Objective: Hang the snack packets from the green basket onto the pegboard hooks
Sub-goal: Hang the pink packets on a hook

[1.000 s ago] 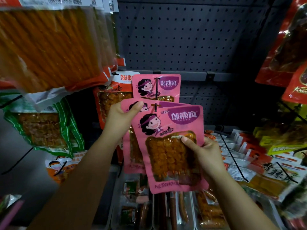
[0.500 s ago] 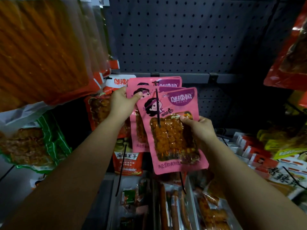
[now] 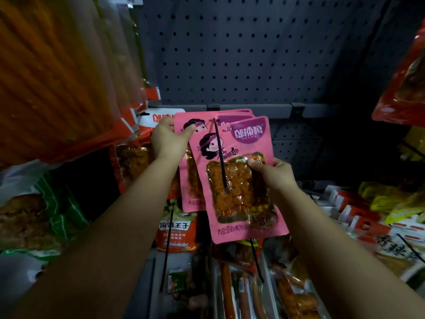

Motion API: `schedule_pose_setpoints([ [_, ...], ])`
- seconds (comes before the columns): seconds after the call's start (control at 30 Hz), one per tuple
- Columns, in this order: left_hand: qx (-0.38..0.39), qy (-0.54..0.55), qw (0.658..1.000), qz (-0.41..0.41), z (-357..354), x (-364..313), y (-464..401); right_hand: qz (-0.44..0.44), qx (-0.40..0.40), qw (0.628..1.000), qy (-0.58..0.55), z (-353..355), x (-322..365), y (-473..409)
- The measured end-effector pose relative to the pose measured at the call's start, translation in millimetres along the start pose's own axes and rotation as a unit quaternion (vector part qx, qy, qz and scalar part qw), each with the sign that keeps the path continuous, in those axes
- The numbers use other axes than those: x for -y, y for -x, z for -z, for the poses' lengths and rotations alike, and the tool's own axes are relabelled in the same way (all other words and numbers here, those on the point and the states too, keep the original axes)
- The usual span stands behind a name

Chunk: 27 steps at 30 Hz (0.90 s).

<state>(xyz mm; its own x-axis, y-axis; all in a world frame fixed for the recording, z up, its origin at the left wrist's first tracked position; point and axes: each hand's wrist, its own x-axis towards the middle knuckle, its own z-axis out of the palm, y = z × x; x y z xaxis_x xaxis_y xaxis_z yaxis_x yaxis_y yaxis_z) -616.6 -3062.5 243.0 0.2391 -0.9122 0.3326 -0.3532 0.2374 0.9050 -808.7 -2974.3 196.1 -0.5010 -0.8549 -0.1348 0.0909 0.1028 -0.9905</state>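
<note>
My right hand [image 3: 273, 173] grips the front pink snack packet [image 3: 241, 199] by its right edge; a cartoon face and a clear window of orange skewered pieces mark its front. A black hook [image 3: 220, 155] runs down across that packet's face. My left hand [image 3: 167, 139] pinches the top left corner of a second pink packet [image 3: 184, 125] just behind, and more pink packets [image 3: 236, 112] hang behind that one. All sit low on the grey pegboard [image 3: 241, 54]. The green basket is out of view.
Big orange-stick bags [image 3: 57, 72] hang close at upper left, green packets [image 3: 53, 215] below them. An orange packet [image 3: 131, 162] hangs left of the pink ones. Red bags [image 3: 404, 88] hang at right. Other hooks [image 3: 166, 249] and packets [image 3: 372, 222] fill the lower rows.
Both hands and the pink packets have risen toward the pegboard rail. The black hook now lies further down the front packet's face, and the view has drawn closer.
</note>
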Motion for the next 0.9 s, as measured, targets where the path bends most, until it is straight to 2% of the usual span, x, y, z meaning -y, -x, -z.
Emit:
schedule_pose_setpoints([
  [0.13,-0.038,0.058,0.996,-0.049,15,10,34,0.026,0.023,0.999,-0.042,18,-12,34],
  [0.17,-0.023,0.080,0.995,-0.050,19,13,48,0.019,0.040,0.997,-0.069,23,-15,43],
  [0.23,0.056,0.119,0.991,-0.009,25,16,81,-0.005,0.083,0.991,-0.109,31,-22,65],
  [0.3,0.154,0.150,0.975,0.051,32,16,111,-0.028,0.113,0.985,-0.125,36,-32,86],
  [0.37,0.212,0.177,0.956,0.095,39,16,135,-0.045,0.133,0.981,-0.132,40,-43,106],
  [0.43,0.234,0.204,0.943,0.117,49,18,152,-0.050,0.144,0.979,-0.132,43,-52,123],
  [0.53,0.207,0.248,0.937,0.133,61,20,171,-0.045,0.163,0.982,-0.086,48,-57,144],
  [0.67,0.195,0.262,0.940,0.099,72,23,191,0.053,0.163,0.985,-0.015,53,-41,157],
  [0.9,0.180,0.305,0.935,0.028,90,17,194,0.214,0.132,0.968,-0.019,43,4,167],
])
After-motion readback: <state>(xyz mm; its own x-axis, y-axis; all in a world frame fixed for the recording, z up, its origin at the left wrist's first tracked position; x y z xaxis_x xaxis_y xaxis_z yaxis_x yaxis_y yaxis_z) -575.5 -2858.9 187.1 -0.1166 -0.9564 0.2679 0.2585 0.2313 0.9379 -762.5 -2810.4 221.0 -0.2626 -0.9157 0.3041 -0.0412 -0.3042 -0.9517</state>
